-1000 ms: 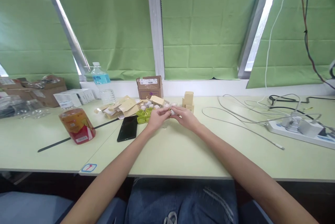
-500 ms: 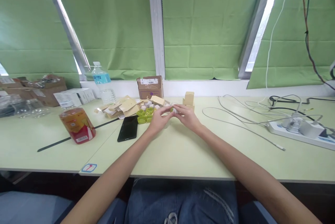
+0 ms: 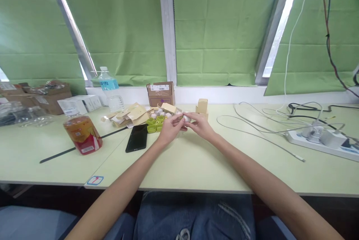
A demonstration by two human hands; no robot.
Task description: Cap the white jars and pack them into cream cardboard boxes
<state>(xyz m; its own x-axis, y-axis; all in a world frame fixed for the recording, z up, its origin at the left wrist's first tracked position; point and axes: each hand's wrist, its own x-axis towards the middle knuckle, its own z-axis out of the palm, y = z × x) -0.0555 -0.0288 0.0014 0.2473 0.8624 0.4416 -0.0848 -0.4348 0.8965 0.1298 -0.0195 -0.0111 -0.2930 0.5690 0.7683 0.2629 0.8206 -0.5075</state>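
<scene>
Over the table's middle, my left hand (image 3: 170, 129) and my right hand (image 3: 203, 125) meet fingertip to fingertip. Between them they pinch a small white rounded piece (image 3: 186, 119); fingers cover part of it, and its exact kind cannot be made out. My left hand is closed on its left side, my right thumb and fingers on its right. Just left of my hands lie several small green cup-like pieces (image 3: 152, 128) with loops. Behind those are several whitish round pieces (image 3: 154, 115). Two small tan cartons (image 3: 202, 105) are stacked behind my right hand.
Flattened tan cartons (image 3: 136, 114) are heaped beside a black phone (image 3: 137, 138). A brown box (image 3: 160, 94) stands at the wall. Farther left are a water bottle (image 3: 110, 86) and a red-orange jar (image 3: 83, 135). White cables (image 3: 260, 129) and a power strip (image 3: 325, 140) lie right.
My fingers have shifted slightly around the small piece, and more of its white side now shows. My left fingers are curled in more. The things on the table have stayed put.
</scene>
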